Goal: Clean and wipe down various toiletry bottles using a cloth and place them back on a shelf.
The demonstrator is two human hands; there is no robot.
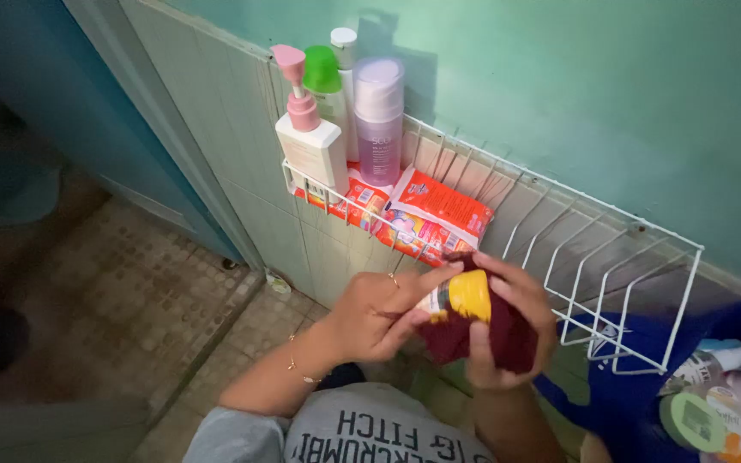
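Note:
My left hand (379, 313) grips a small bottle with a yellow cap (465, 296), fingers along its label. My right hand (508, 321) wraps a dark red cloth (521, 339) around that bottle from the right. Both hands are just below the front rail of a white wire wall rack (636, 274). On the rack's left end stand a white pump bottle with a pink top (310, 141), a lilac bottle (379, 116) and a green-capped bottle (323, 77), with red sachets (435, 210) lying beside them.
The rack's right half holds nothing. Green wall and pale tiles back the rack. Several bottles and a blue container (713, 394) sit at the lower right. A brownish tiled floor (122, 291) and a door frame lie to the left.

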